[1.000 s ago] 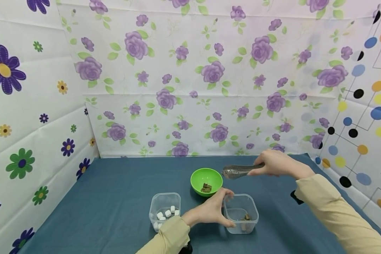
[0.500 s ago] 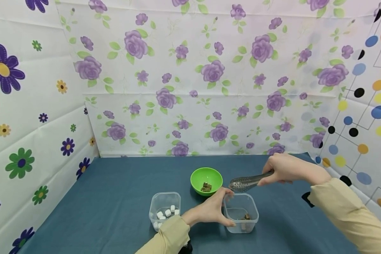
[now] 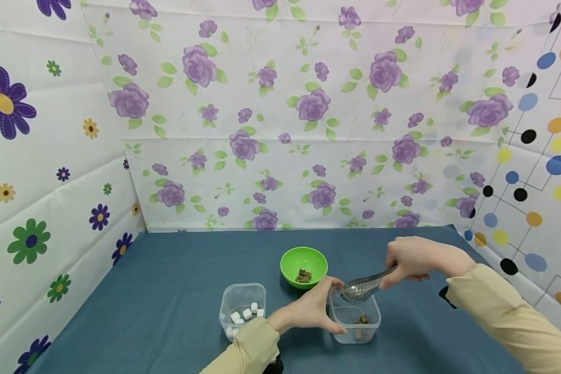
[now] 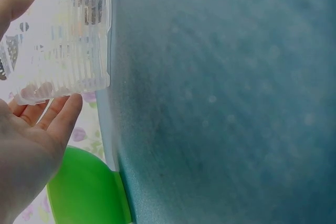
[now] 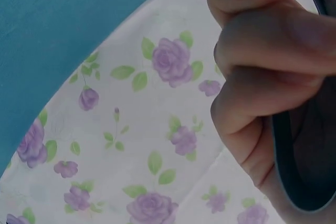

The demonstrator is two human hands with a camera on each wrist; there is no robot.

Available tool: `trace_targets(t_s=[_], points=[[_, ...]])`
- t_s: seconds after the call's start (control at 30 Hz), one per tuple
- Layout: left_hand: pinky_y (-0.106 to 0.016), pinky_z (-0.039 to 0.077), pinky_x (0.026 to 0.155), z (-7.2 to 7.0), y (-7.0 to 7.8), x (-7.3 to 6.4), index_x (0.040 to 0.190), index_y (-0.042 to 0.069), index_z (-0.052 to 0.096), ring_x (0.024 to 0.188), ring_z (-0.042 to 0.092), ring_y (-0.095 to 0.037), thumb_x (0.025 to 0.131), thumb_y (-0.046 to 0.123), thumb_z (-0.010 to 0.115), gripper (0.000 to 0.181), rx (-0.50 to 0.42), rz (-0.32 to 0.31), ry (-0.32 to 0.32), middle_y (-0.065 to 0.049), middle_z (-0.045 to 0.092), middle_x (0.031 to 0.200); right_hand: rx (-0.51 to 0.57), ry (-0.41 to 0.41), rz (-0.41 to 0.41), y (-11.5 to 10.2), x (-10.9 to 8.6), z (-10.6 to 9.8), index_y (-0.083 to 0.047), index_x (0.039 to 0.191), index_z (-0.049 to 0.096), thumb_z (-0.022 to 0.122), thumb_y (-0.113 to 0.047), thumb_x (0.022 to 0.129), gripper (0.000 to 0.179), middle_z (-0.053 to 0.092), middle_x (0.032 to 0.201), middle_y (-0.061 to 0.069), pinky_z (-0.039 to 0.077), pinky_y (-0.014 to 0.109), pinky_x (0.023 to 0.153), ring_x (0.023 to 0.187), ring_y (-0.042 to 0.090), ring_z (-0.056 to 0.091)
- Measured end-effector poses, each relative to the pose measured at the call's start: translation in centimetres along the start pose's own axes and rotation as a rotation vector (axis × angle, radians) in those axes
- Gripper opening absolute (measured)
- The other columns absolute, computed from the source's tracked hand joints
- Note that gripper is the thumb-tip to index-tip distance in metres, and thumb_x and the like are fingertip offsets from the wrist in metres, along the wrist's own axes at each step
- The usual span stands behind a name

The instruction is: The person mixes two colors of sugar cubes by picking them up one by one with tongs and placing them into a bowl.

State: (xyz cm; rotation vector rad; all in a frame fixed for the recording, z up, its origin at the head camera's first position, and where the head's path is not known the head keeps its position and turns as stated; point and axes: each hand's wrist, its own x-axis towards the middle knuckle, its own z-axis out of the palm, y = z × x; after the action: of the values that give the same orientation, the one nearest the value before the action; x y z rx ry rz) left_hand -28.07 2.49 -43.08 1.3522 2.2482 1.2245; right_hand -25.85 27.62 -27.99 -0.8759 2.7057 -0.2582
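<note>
Metal tongs with perforated heads (image 3: 358, 290) are gripped in my right hand (image 3: 418, 257), their tips over the right clear plastic container (image 3: 355, 337). A few brown cubes (image 3: 363, 319) lie on that container's floor. My left hand (image 3: 304, 310) holds the container's left side, thumb at the front and fingers at the back. The left wrist view shows its ribbed wall (image 4: 63, 61) between thumb and fingers. Whether anything sits between the tong tips I cannot tell. In the right wrist view, curled fingers (image 5: 262, 93) wrap the dark tong handle (image 5: 282, 150).
A green bowl (image 3: 291, 262) with several brown cubes (image 3: 304, 276) stands behind my left hand. Another clear container (image 3: 243, 291) with several white cubes (image 3: 247, 314) stands to the left, partly behind my left sleeve. Blue cloth (image 3: 182, 301) covers the table; patterned sheets hang around it.
My right hand has drawn the tongs from beside the green bowl toward me and down, so their tips now overlap the right container's opening. The left hand and container have stayed put.
</note>
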Motion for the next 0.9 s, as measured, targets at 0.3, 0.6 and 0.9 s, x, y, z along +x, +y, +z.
trace_targets(t_s=[0.3,0.6,0.9], points=[[-0.026,0.039,0.087,0.0,0.1,-0.1,0.132,0.009,0.029,0.110,0.040,-0.014,0.076,0.026,0.074,0.074,0.016,-0.001,0.001,-0.002,0.034,0.126,-0.098,-0.034,0.078,-0.8,1.2,0.9,-0.024,0.048,0.059,0.072,-0.046,0.071,0.034,0.042,0.036,-0.006,0.041,0.025,0.037,0.028,0.006,0.037],[-0.025,0.041,0.084,0.0,0.0,-0.1,0.132,0.009,0.029,0.107,0.042,-0.013,0.076,0.025,0.074,0.074,0.003,-0.003,0.001,-0.003,0.036,0.124,-0.178,-0.042,0.131,-1.9,2.1,2.1,-0.021,0.045,0.056,0.076,-0.044,0.067,0.037,0.041,0.035,-0.005,0.042,0.025,0.040,0.029,0.008,0.038],[-0.026,0.040,0.086,0.0,0.0,0.0,0.131,0.010,0.029,0.109,0.042,-0.017,0.076,0.026,0.075,0.073,0.003,-0.003,0.002,-0.002,0.035,0.124,-0.293,-0.037,0.136,-3.0,2.7,2.5,-0.022,0.044,0.055,0.078,-0.038,0.065,0.036,0.038,0.034,-0.007,0.036,0.025,0.035,0.029,0.006,0.034]])
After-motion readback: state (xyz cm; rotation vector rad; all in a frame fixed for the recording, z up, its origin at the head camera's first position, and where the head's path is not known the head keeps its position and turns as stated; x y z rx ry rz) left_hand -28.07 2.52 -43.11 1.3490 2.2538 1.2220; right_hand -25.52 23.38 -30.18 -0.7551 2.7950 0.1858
